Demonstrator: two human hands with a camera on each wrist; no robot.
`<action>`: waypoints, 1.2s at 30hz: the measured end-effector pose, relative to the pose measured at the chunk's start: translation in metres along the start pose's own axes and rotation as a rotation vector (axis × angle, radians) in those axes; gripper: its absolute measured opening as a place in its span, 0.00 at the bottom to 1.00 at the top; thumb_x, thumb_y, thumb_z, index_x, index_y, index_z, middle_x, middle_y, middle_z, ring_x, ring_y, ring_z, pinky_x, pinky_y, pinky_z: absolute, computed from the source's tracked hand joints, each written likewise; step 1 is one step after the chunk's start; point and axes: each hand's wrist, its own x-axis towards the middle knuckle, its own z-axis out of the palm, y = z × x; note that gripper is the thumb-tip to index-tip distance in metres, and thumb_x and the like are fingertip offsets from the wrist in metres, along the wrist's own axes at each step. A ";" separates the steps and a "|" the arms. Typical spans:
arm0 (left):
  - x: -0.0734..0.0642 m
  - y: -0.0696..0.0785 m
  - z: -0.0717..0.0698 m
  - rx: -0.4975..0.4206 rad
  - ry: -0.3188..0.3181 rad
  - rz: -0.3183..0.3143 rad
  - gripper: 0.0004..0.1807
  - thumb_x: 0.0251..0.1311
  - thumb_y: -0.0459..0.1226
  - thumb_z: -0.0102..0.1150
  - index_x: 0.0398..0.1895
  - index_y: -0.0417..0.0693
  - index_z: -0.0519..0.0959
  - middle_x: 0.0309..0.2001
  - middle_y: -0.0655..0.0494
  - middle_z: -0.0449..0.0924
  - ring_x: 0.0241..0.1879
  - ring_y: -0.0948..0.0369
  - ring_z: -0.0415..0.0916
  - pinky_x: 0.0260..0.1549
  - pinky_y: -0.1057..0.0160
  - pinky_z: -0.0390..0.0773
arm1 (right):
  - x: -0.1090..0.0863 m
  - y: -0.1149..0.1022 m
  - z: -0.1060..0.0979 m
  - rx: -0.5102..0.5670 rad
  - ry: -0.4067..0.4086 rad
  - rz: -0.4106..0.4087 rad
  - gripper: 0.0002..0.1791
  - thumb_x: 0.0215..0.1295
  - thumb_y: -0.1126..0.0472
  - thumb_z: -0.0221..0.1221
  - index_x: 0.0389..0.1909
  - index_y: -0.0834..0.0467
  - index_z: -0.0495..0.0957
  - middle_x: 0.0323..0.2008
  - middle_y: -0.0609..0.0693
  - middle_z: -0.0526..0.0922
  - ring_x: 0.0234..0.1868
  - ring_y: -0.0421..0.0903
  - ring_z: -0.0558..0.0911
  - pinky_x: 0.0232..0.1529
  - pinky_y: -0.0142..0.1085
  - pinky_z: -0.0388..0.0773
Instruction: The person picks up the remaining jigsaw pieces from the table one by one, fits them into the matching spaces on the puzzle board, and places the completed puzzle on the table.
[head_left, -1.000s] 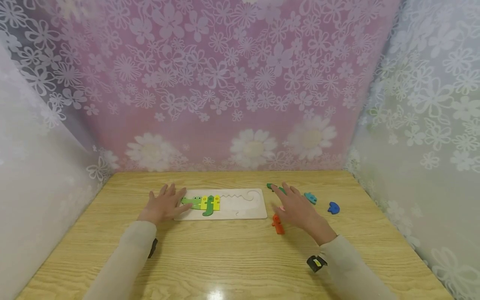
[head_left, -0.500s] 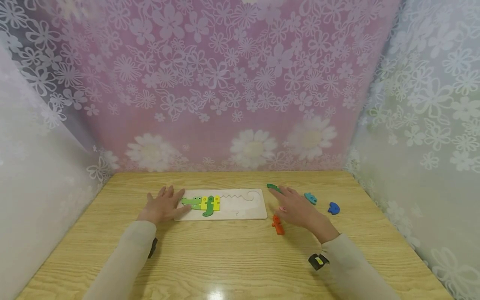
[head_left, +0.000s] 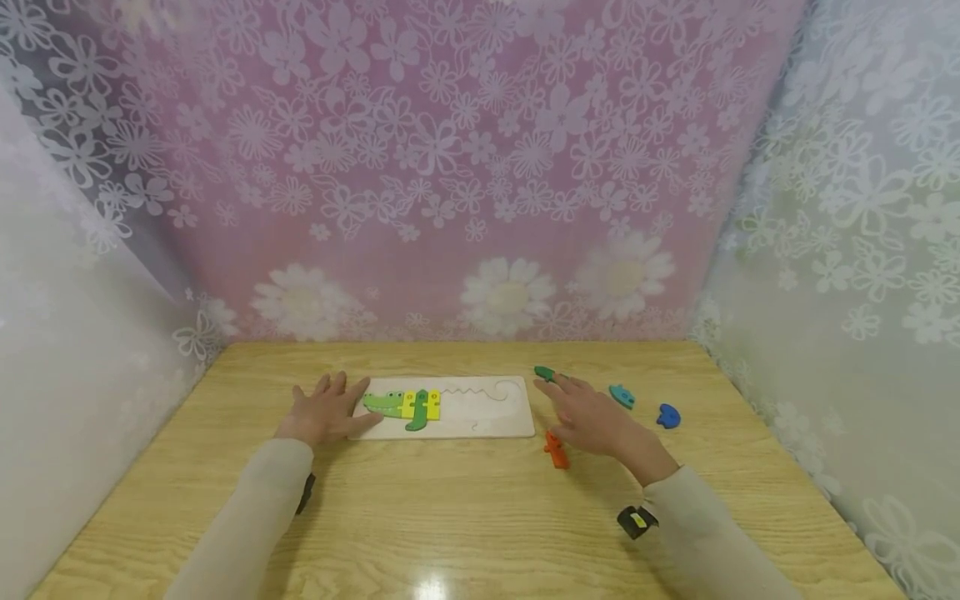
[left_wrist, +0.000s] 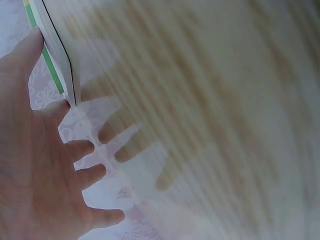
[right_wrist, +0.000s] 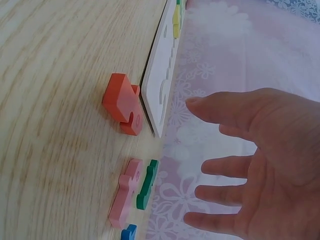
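Note:
My left hand (head_left: 318, 414) rests with spread fingers at the left end of a pale wooden puzzle board (head_left: 487, 427), its thumb beside the crocodile head piece (head_left: 384, 404). Next to the head, yellow body pieces (head_left: 433, 405) and a green piece with a leg (head_left: 420, 414) lie in the board. My right hand (head_left: 596, 421) hovers over the loose pieces, fingers apart and holding nothing. Beneath it in the right wrist view are an orange piece (right_wrist: 121, 102), a pink piece (right_wrist: 126, 192) and a green piece (right_wrist: 147, 185); the hand hides the pink one in the head view.
A teal piece (head_left: 621, 396) and a blue piece (head_left: 668, 416) lie on the wooden table (head_left: 450, 517) to the right of the hand. Flowered cloth (head_left: 420, 208) hangs behind the table and at both sides. A black strap with a small device (head_left: 636, 522) is on the right wrist.
My right hand has drawn slightly back and to the right, showing more of the green piece and covering the pink one. My left hand stays nearly still at the board.

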 end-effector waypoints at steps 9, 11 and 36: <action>0.005 -0.001 0.002 -0.055 -0.046 -0.013 0.52 0.67 0.75 0.38 0.85 0.58 0.48 0.82 0.32 0.45 0.78 0.26 0.46 0.59 0.12 0.53 | 0.000 0.001 0.002 -0.012 -0.019 -0.002 0.37 0.68 0.60 0.66 0.75 0.63 0.65 0.72 0.74 0.67 0.67 0.75 0.73 0.58 0.65 0.78; 0.005 -0.001 0.003 -0.063 -0.051 -0.013 0.52 0.67 0.75 0.38 0.85 0.59 0.48 0.82 0.33 0.44 0.79 0.27 0.45 0.59 0.13 0.54 | 0.000 0.001 0.002 -0.014 -0.029 0.005 0.38 0.68 0.59 0.66 0.76 0.63 0.64 0.73 0.74 0.67 0.68 0.75 0.73 0.57 0.65 0.79; 0.000 0.002 -0.001 -0.058 -0.055 -0.022 0.51 0.68 0.74 0.39 0.85 0.57 0.48 0.83 0.34 0.46 0.79 0.28 0.46 0.58 0.15 0.59 | 0.000 0.008 0.016 0.118 -0.178 -0.066 0.29 0.58 0.60 0.71 0.61 0.64 0.81 0.56 0.59 0.84 0.55 0.56 0.82 0.55 0.52 0.80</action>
